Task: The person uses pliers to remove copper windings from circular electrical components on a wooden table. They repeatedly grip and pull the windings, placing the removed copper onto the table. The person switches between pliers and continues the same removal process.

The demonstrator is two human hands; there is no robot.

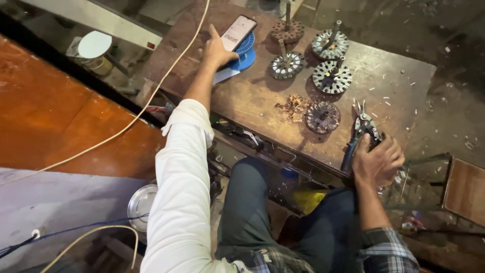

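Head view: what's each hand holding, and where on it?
Right hand grips the snips by the black handles, blades pointing away. Left hand holds nothing; its fingers rest on the phone lying on the blue disc.

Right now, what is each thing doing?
Left hand: touching the phone.
Phone: screen lit, propped on blue discs.
Right hand: closed on snips.
Snips: blades shut, on table.
Slotted metal discs: lying flat, shafts upright.
Rusty disc: flat, beside shavings.
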